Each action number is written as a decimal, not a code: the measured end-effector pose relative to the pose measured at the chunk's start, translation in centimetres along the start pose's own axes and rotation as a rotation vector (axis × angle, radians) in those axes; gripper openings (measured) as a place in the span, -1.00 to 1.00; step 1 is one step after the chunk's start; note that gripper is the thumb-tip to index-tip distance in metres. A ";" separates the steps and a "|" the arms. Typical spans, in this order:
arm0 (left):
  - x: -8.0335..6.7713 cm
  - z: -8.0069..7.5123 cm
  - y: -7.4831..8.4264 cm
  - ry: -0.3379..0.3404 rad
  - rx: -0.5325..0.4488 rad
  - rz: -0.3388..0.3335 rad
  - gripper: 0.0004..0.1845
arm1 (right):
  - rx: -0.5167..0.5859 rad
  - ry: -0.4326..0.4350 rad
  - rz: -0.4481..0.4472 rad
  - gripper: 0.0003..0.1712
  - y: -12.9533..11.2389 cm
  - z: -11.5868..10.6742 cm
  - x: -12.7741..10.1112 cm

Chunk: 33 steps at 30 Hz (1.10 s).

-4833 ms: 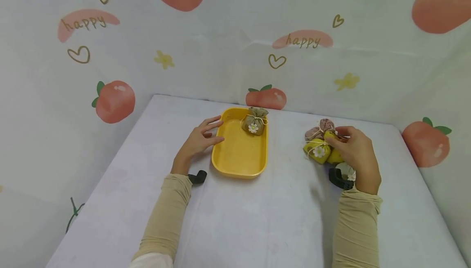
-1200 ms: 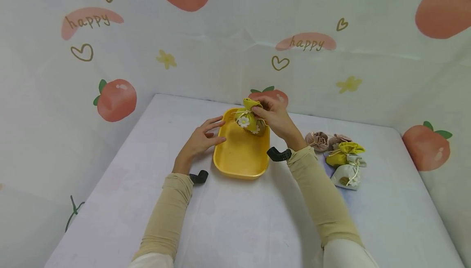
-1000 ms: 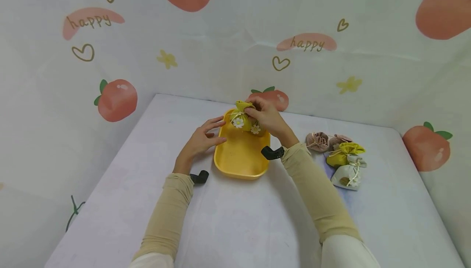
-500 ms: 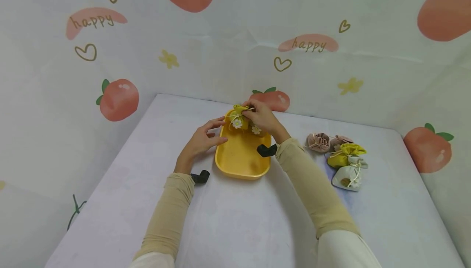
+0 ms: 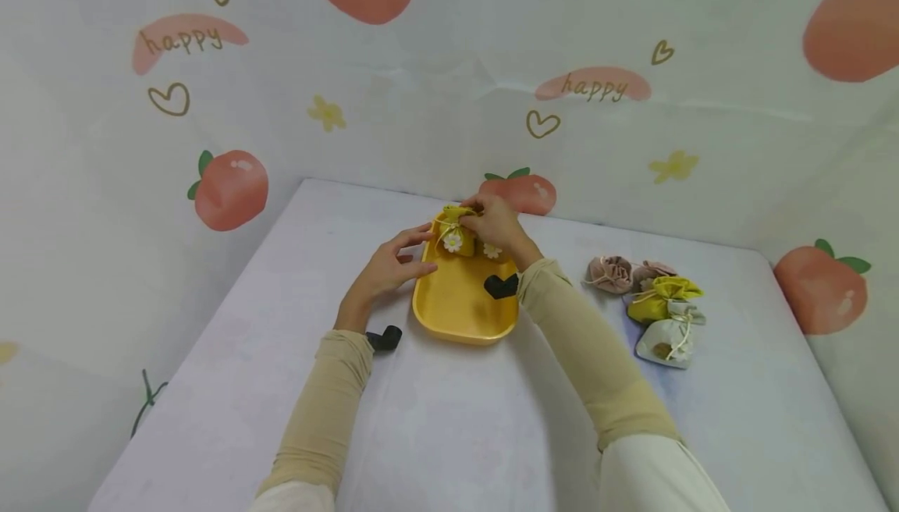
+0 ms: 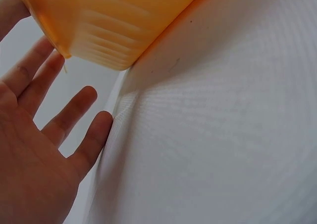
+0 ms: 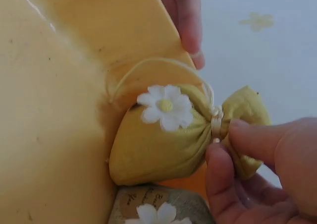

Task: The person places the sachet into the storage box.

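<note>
My right hand (image 5: 497, 225) pinches the gathered neck of a yellow drawstring sachet (image 7: 158, 144) with a white daisy on it. The sachet sits inside the yellow tray (image 5: 463, 301), in its far left corner. Beside it, a grey-green sachet (image 7: 173, 204) with its own daisy lies in the tray, partly hidden by my right hand in the head view. My left hand (image 5: 386, 266) rests at the tray's left rim, fingers spread and fairly straight. In the left wrist view some fingertips touch the tray's outer wall (image 6: 99, 30).
Right of the tray lie two pinkish sachets (image 5: 609, 273), another yellow sachet (image 5: 653, 307) and a white sachet (image 5: 663, 343), close together on the white-covered table (image 5: 449, 418). A printed cloth (image 5: 421, 106) hangs behind the table. Each wrist carries a black mount (image 5: 385, 338).
My right hand has brought the yellow sachet from the group at right into the tray, lately moving it left and down beside the grey-green one. My left hand stays at the rim.
</note>
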<state>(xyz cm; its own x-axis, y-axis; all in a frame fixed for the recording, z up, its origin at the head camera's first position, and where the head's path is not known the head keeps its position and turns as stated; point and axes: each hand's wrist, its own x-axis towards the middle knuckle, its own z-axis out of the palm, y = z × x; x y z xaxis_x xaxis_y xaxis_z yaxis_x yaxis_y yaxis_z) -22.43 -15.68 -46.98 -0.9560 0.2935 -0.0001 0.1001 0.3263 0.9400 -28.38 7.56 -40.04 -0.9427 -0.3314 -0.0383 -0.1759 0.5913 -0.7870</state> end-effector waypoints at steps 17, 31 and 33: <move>0.1 0.0 0.1 0.000 -0.002 -0.012 -0.35 | 0.048 0.032 0.001 -0.41 -0.4 -1.7 -2.1; 0.1 0.2 -0.3 0.006 0.015 0.032 -0.39 | 0.028 0.184 -0.003 -0.28 2.4 -6.2 -7.2; 0.0 0.1 -0.2 0.009 0.013 0.028 -0.39 | 0.018 0.213 0.008 -0.27 2.8 -6.6 -8.0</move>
<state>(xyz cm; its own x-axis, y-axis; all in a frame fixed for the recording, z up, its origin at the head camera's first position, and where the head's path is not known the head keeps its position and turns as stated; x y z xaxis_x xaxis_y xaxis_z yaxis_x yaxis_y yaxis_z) -22.42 -15.63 -47.24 -0.9551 0.2949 0.0297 0.1307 0.3292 0.9352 -23.20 16.67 -37.89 -0.9830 -0.1629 0.0843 -0.1644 0.5794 -0.7983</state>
